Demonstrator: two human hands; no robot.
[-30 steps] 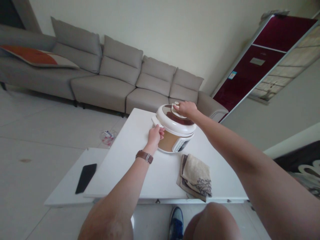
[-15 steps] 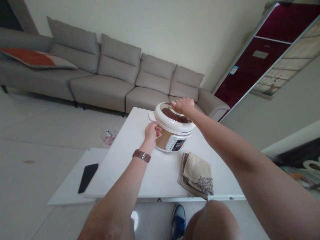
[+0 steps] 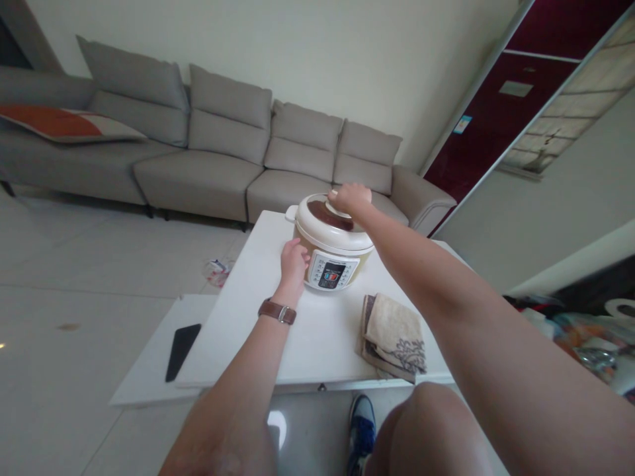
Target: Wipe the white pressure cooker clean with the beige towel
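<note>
A cream and brown electric cooker (image 3: 331, 258) stands on the white table (image 3: 262, 271), its control panel turned toward me. My right hand (image 3: 350, 198) is closed over the handle on top of the cooker's lid. My left hand (image 3: 293, 262), with a brown watch on the wrist, presses against the cooker's left side, its fingers curled onto the body. A folded beige towel (image 3: 394, 336) lies on the table near the front right, apart from both hands.
A black phone (image 3: 182, 342) lies on a lower white shelf at the table's left. A grey sofa (image 3: 208, 165) runs behind the table. A small wrapper (image 3: 216, 270) is on the tiled floor. My knee (image 3: 426, 430) and blue shoe (image 3: 361, 433) show below.
The cooker has turned on the table so that its control panel now faces me. My left hand slid along its side; my right hand stayed on the lid handle.
</note>
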